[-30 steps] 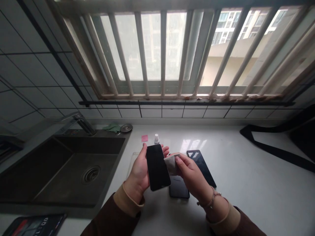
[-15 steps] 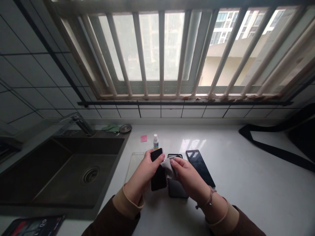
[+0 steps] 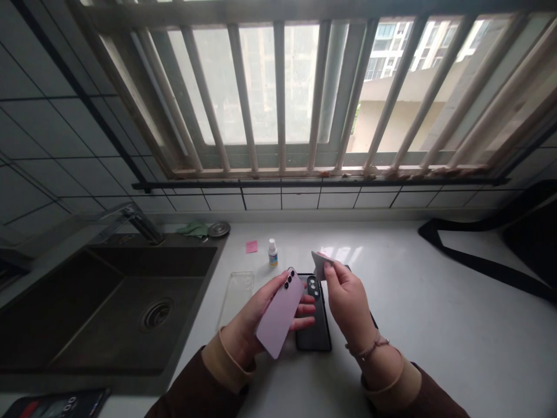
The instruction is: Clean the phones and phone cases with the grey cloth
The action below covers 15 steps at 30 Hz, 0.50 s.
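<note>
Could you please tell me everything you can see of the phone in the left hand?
The phone shows its plain pale-pink back, smooth-looking, with rounded corners and three dark round lenses in a row near the top; its screen is hidden. It looks bare, with no case on it. It is tilted, its top leaning away and to the right. The left hand cradles it, thumb along its left edge, fingers showing past its right edge. The cloth is apart from it.
</note>
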Motion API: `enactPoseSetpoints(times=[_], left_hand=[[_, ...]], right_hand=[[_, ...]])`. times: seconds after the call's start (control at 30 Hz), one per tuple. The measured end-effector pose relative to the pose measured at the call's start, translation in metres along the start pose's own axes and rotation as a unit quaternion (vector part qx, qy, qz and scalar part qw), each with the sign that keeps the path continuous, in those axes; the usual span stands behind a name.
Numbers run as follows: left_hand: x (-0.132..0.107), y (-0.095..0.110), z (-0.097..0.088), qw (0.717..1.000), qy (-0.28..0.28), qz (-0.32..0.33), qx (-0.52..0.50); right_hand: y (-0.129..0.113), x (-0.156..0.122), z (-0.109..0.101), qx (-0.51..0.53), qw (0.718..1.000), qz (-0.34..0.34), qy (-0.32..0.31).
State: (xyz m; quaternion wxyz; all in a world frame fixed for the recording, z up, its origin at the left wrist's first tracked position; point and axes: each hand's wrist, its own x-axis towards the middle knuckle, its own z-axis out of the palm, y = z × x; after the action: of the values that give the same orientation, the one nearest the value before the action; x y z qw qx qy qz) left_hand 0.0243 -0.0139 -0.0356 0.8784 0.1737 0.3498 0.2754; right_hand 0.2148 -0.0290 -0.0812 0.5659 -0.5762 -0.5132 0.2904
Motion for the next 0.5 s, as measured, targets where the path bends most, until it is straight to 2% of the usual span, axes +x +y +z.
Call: enactPoseSetpoints(times=[0.1,0.17,0.3,0.4,0.5], left_hand=[[0.002,-0.008,0.0,0.998,-0.042,0.02,-0.042],[0.005,-0.013,-0.001,0.997,-0.045,0.04,-0.057],[0.014,-0.019,0.001,0.991,-0.013,0.082,-0.101],[0.016,-0.019,0.003,0.983,0.012,0.113,-0.148],[0.016,-0.016,0.002,0.983,0.053,0.076,-0.158]], right_hand=[[0.0,-0.006,0.005,-0.097,0.98,-0.165,-0.06],[0.0,-0.012,0.013,-0.127,0.96,-0.23,-0.097],[-0.001,-0.019,0.023,-0.159,0.932,-0.299,-0.132],[-0.003,-0.02,0.023,-0.146,0.911,-0.342,-0.181],[-0.009,-0.023,0.022,-0.103,0.9,-0.361,-0.223]])
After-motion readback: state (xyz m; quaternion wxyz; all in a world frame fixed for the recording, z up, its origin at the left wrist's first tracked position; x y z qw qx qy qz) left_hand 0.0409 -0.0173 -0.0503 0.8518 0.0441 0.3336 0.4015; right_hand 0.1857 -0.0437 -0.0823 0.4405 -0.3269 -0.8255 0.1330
